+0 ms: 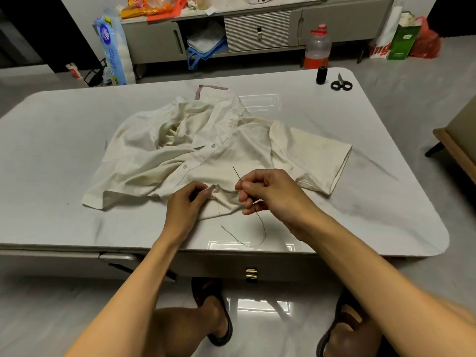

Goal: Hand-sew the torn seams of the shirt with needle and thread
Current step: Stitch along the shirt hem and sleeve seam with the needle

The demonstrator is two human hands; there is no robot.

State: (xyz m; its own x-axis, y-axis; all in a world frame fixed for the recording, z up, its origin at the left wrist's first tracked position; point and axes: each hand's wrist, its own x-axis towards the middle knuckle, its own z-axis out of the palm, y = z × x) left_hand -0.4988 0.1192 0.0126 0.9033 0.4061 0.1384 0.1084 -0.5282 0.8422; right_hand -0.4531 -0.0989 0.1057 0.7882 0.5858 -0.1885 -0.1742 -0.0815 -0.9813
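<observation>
**Cream shirt (206, 150) near the table's front edge, needle raised over the hem**

The shirt lies crumpled mid-table (51, 140), its hem close to the near edge. The left hand (185, 204) pinches a fold of hem. Just right of it, the right hand (268, 194) grips the needle (237, 173) between thumb and forefinger, tip slanting up and far-left. Dark thread (262, 228) loops down almost to the near edge. Bare tabletop spreads left and right of the shirt. A black spool (321, 75) and scissors (341, 83) sit by the far right corner.
</observation>
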